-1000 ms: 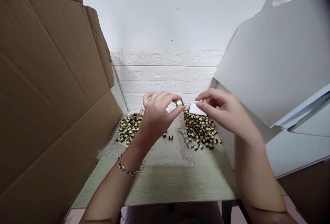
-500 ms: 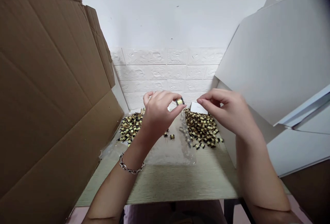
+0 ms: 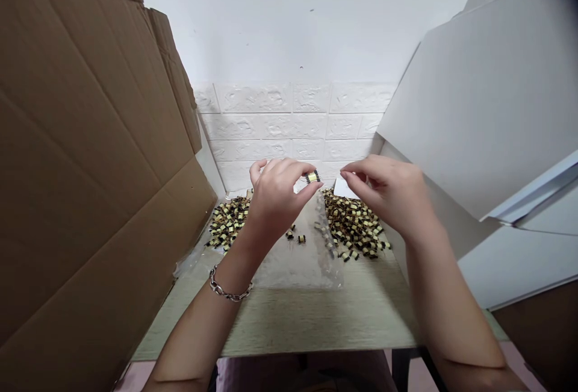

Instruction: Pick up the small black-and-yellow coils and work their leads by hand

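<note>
Between thumb and forefinger, my left hand point(image 3: 277, 196) pinches a small transformer coil point(image 3: 312, 177) with black ends and a yellow-wrapped middle. A little to the right of it, my right hand point(image 3: 391, 193) has thumb and forefinger pressed together; whatever they hold, perhaps a fine wire, is too small to make out. Under the hands lies a clear plastic bag point(image 3: 298, 268) with a few loose coils point(image 3: 301, 239) on it. More such coils are heaped in a left pile point(image 3: 228, 220) and a right pile point(image 3: 354, 223).
A tall cardboard sheet point(image 3: 90, 139) walls off the left side, and a white box-like panel point(image 3: 487, 91) stands at the right. Behind the table point(image 3: 316, 323) is a white brick-patterned wall point(image 3: 271, 100). A white card point(image 3: 345, 188) lies at the back by the right pile.
My right hand has shifted slightly left, closer to the coil. The left hand, still pinching the coil, has moved a touch to the left.
</note>
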`<control>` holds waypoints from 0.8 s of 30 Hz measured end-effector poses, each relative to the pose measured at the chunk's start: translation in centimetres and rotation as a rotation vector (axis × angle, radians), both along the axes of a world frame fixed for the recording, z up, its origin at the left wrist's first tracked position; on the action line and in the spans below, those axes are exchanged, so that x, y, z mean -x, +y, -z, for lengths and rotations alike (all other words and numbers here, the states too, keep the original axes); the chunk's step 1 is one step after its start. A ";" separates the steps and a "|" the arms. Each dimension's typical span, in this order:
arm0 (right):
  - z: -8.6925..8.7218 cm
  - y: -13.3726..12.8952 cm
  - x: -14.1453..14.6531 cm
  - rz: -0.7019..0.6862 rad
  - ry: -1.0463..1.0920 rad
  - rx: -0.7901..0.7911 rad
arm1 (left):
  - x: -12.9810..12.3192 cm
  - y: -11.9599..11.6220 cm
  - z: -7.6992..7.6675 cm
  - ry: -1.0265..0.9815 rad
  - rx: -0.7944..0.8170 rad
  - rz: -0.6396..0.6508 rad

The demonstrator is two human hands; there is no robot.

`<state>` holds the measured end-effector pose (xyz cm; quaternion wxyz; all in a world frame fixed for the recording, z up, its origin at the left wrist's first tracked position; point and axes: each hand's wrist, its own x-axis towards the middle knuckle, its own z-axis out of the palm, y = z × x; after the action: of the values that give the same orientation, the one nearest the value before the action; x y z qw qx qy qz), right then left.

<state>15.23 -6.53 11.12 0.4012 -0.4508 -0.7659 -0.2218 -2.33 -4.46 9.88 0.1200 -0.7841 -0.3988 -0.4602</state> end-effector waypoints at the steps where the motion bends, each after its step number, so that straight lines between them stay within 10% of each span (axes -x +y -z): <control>1: -0.1 -0.1 0.0 -0.026 0.010 0.009 | 0.0 0.0 0.0 -0.001 0.004 0.001; 24: 0.9 1.0 0.2 -0.510 0.515 0.213 | 0.1 -1.1 -0.6 -0.055 -0.080 0.010</control>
<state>14.99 -5.51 10.21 0.5739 -0.3260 -0.7463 0.0867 -2.38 -5.61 10.48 0.1380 -0.7678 -0.3791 -0.4976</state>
